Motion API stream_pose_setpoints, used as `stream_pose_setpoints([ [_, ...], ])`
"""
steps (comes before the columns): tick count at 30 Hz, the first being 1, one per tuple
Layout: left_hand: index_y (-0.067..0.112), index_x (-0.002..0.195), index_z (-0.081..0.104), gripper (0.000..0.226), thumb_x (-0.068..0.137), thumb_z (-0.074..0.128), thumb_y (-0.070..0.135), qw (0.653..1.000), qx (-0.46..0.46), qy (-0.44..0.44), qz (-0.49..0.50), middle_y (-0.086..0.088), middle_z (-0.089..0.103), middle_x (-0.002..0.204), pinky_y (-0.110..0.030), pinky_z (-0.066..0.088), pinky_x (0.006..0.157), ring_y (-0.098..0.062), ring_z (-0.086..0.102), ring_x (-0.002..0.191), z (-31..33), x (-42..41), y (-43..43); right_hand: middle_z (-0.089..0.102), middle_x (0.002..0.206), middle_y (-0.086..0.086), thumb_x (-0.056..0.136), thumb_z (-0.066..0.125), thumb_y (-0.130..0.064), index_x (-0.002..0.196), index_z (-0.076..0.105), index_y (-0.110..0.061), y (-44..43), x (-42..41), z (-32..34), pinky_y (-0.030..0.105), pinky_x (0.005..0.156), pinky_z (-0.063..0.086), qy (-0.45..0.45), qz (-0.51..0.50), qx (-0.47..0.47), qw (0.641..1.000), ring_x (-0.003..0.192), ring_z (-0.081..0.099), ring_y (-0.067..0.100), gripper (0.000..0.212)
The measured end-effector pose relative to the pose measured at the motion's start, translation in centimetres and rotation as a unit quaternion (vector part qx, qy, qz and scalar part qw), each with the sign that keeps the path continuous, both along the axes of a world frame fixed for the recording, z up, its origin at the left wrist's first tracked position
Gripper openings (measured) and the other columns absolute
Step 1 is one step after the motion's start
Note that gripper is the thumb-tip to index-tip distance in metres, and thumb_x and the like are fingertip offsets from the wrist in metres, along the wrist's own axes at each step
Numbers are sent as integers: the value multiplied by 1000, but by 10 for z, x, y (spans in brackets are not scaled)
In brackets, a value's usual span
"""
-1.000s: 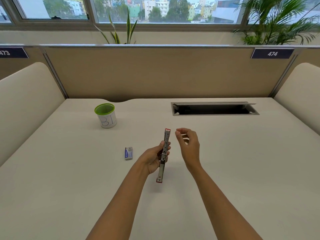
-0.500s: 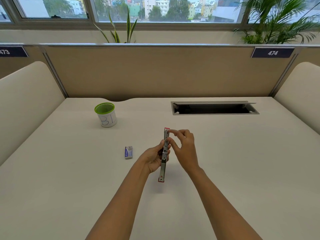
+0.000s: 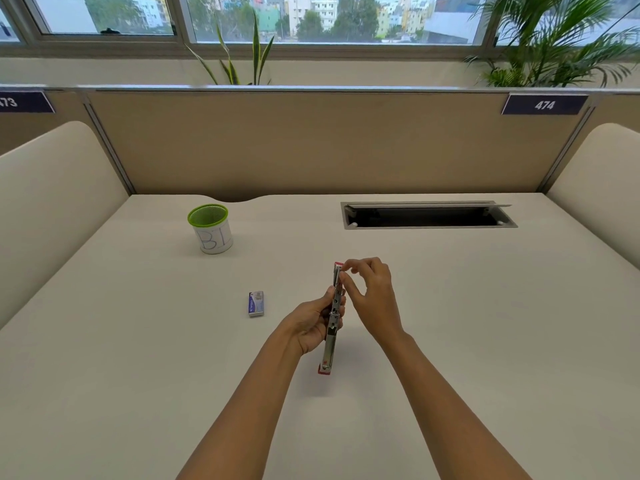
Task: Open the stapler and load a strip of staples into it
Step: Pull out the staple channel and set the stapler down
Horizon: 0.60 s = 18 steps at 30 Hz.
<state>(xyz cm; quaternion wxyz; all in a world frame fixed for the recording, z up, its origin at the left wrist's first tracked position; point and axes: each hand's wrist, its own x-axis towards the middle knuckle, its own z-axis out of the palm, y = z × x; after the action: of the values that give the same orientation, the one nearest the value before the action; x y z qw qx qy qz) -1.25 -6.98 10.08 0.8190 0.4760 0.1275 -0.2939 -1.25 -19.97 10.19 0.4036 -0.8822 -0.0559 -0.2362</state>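
The right hand's fingers (image 3: 346, 271) pinch at the far end of the stapler (image 3: 333, 317), perhaps on a staple strip too small to make out. The left hand (image 3: 311, 323) clasps the stapler's middle, holding it splayed open above the bench (image 3: 138, 341). Loading looks underway; next the strip must seat squarely in the channel. The staple box (image 3: 256, 303) lies nearby.

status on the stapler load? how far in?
Done: stapler is swung open, metal channel exposed, gripped by the left hand. In hand: right hand pinches at the channel's far end; any strip is too small to see. Left: seating staples, closing. Staple box lies on the desk.
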Motion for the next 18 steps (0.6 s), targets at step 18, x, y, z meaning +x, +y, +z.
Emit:
stream_pose_setpoints([
  [18, 7, 84, 66, 29, 92, 49, 30, 999, -20, -17, 19, -2, 60, 62, -25, 48, 60, -11, 53, 56, 10, 1, -2, 67, 101, 2, 88, 60, -21, 106, 68, -15, 5, 1, 9, 19, 81, 46, -70, -14, -35, 997, 99, 55, 16, 21],
])
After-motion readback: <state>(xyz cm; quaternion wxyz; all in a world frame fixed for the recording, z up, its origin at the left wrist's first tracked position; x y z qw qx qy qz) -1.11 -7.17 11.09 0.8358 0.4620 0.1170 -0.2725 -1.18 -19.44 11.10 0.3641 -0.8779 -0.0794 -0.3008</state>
